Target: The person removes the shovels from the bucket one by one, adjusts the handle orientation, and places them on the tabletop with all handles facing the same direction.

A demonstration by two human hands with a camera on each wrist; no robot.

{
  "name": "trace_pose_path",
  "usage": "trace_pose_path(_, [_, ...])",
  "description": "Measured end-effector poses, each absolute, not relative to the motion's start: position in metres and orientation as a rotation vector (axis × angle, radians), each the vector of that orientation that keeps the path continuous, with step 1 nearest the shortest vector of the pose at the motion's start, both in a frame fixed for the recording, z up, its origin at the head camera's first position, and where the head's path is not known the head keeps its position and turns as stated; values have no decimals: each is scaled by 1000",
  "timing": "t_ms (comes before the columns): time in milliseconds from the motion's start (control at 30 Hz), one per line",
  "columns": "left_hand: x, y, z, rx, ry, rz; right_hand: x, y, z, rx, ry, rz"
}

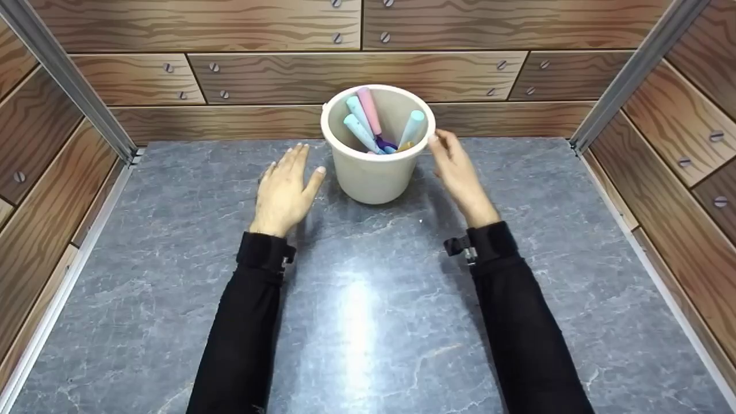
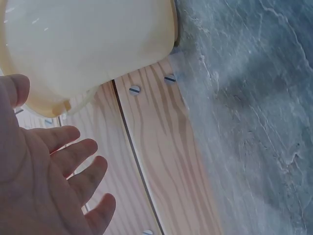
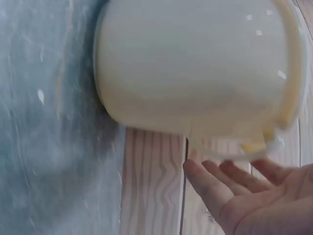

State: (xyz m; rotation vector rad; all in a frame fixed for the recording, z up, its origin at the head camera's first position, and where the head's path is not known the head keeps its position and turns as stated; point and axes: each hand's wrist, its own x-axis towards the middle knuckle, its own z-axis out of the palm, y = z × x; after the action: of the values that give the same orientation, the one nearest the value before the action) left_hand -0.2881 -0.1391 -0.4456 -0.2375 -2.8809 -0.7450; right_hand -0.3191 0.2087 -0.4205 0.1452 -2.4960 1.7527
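Note:
A cream plastic bucket (image 1: pixel 374 179) stands upright at the back middle of the grey surface. Inside it lean several light blue handles (image 1: pixel 411 127) and a pink handle (image 1: pixel 369 110), with a dark purple piece (image 1: pixel 386 143) lower down. To the bucket's left, my left hand (image 1: pixel 284 192) is held apart from it, fingers straight and thumb spread. My right hand (image 1: pixel 458 169) has its fingertips right at the bucket's right rim, fingers slightly bent. In the right wrist view, those fingers are beside the bucket's thin pale bail (image 3: pixel 222 155), not wrapped around it.
Wood-print panels (image 1: pixel 276 77) with printed screws wall the back and both sides. Metal posts (image 1: pixel 632 75) stand at the back corners. Marbled grey tabletop (image 1: pixel 368 322) stretches from the bucket toward the front, with a bright light reflection on it.

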Motion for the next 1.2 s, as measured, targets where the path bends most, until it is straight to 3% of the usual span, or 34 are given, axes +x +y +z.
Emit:
trace_pose_path(733, [-284, -142, -431, -262, -2837, -810, -315, 176, -410, -91, -2175, 2312])
trace_pose_path(1200, [-280, -156, -418, -223, -2787, -852, -299, 200, -385, -82, -2324, 2194])
